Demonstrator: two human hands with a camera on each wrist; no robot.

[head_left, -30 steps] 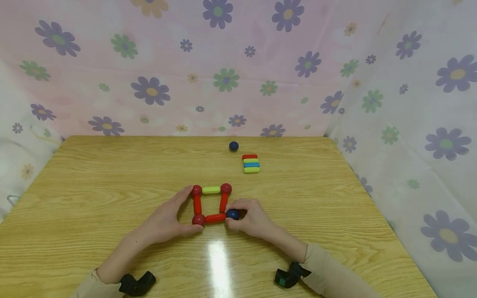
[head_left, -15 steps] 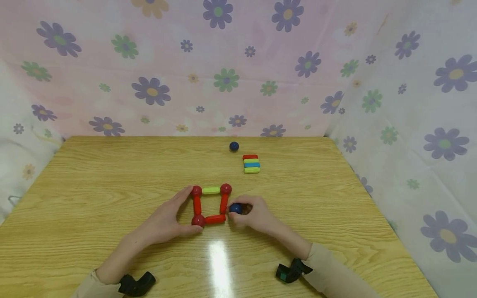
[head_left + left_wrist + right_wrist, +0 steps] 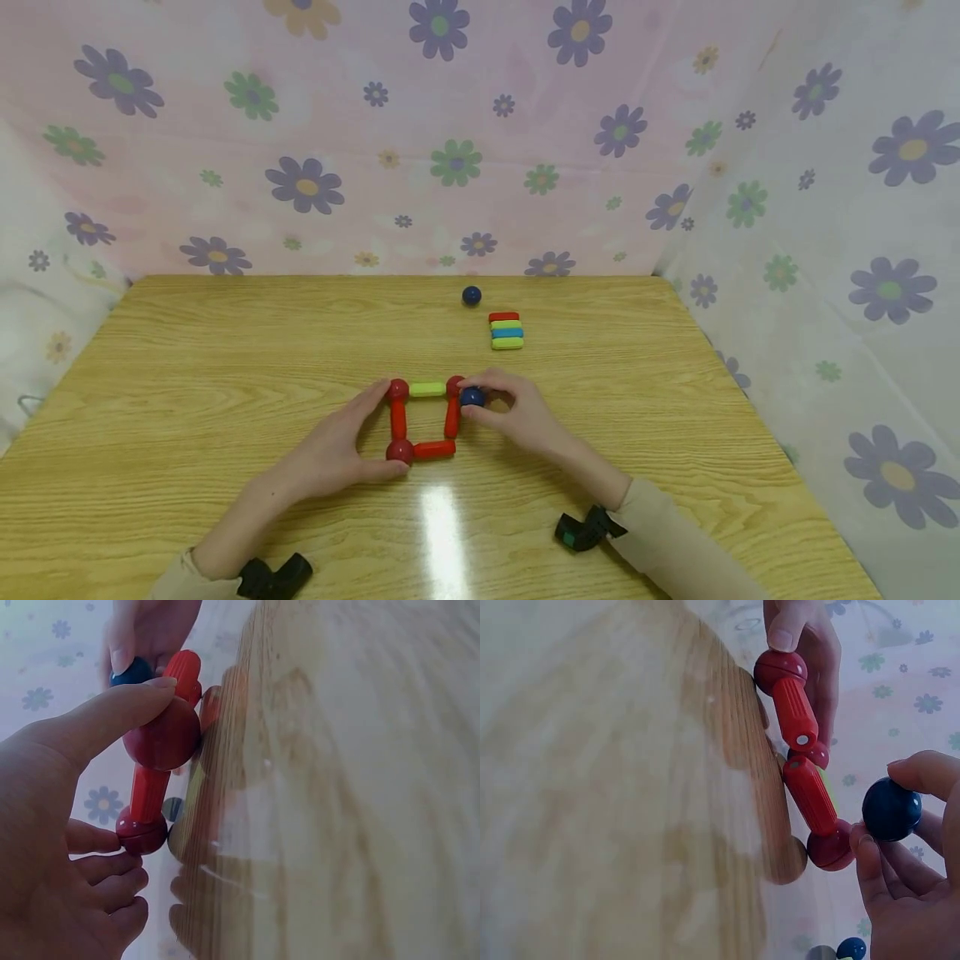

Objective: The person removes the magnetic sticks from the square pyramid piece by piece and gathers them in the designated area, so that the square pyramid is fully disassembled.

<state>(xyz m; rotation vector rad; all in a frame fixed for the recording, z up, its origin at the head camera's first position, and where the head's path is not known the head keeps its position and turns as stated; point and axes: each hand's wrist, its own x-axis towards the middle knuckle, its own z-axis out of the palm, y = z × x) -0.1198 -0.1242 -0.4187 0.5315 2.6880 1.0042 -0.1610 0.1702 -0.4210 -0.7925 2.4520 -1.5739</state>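
Red balls and rods form a four-sided frame on the table: a near-left red ball (image 3: 400, 452), a far-left red ball (image 3: 398, 389), a far-right red ball (image 3: 453, 386), a yellow-green rod (image 3: 427, 389) at the back and red rods (image 3: 435, 450) elsewhere. At the near-right corner two rod ends lie bare, with pale tips visible in the right wrist view. My left hand (image 3: 326, 450) holds the frame's left side, thumb on the near ball, fingers at the far one. My right hand (image 3: 525, 417) pinches a dark blue ball (image 3: 891, 810) beside the far-right red ball.
Behind the frame lie several short rods (image 3: 507, 332) in red, yellow-green and blue, side by side. Another dark blue ball (image 3: 472, 296) sits near the back edge of the wooden table (image 3: 225, 358). A flowered cloth (image 3: 525, 142) hangs behind and to the sides.
The dark blue ball in my right hand has come off the near-right corner and moved away from me, along the right rod, to the far-right red ball. My left hand keeps its hold.
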